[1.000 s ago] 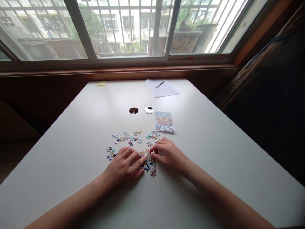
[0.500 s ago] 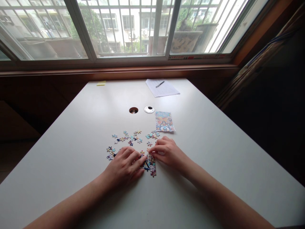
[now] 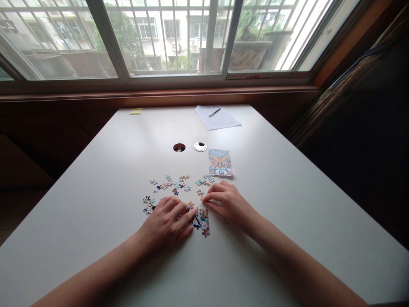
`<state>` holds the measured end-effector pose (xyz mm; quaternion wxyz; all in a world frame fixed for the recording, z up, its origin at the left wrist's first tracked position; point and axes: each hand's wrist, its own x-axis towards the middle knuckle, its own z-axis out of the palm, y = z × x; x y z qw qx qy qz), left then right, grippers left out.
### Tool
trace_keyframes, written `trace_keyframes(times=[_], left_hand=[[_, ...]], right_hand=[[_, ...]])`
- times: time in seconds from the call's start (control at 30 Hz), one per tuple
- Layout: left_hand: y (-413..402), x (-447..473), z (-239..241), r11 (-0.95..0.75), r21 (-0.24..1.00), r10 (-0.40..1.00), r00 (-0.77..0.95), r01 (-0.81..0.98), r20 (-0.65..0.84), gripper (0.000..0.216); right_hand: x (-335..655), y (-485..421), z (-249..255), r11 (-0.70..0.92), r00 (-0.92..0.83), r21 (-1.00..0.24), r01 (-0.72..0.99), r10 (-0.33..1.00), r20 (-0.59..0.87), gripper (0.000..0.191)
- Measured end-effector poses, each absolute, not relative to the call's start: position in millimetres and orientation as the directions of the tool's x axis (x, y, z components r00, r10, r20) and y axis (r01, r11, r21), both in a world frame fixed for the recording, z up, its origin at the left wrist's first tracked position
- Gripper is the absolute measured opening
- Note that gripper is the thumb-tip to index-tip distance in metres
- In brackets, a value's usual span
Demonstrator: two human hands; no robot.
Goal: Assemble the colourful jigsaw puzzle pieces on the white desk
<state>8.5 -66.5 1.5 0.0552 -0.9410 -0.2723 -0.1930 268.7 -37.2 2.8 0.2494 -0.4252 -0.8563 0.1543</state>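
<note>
My left hand [image 3: 169,219] lies over the partly joined jigsaw puzzle [image 3: 203,221], fingers stretched across its left side and covering much of it. The part that shows is a multicoloured patch with dark blue, its right edge straight. Just above that edge, my right hand [image 3: 225,200] is closed, thumb and index finger pinched on a small jigsaw piece [image 3: 202,198] that they mostly hide. Loose jigsaw pieces [image 3: 164,186] are scattered beyond my left hand, and another small cluster of pieces [image 3: 204,181] sits beyond my right fingertips.
A colourful picture sheet [image 3: 221,163] lies beyond my right hand. Farther back are a round metal cover [image 3: 200,146], a cable hole [image 3: 179,147], papers [image 3: 217,121] with a pen [image 3: 214,112] on top, and a yellow sticky note [image 3: 136,111]. A barred window stands behind the white table [image 3: 96,192].
My right hand has shifted slightly up and away from the joined puzzle, the pinched piece with it. My left hand stays in place.
</note>
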Motion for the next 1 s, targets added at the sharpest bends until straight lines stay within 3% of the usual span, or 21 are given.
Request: trace_keyframes(times=[0.53,0.77,1.0], left_hand=[[-67.3,7.0,-0.9,-0.839,0.028,0.509,0.765,0.543,0.396,0.035],[-63.8,4.7,4.9,-0.795,0.207,0.594,0.661,0.57,0.459,0.01],[-61.4,1.7,5.2,-0.77,0.294,0.631,0.603,0.567,0.489,0.01]], right_hand=[[273.1,-36.2,5.8,0.606,-0.526,-0.449,0.657,0.795,0.303,0.011],[274.6,-35.4,5.1,0.619,-0.541,-0.451,0.643,0.784,0.303,0.01],[273.6,-35.6,6.5,0.641,-0.559,-0.459,0.615,0.765,0.32,0.01]])
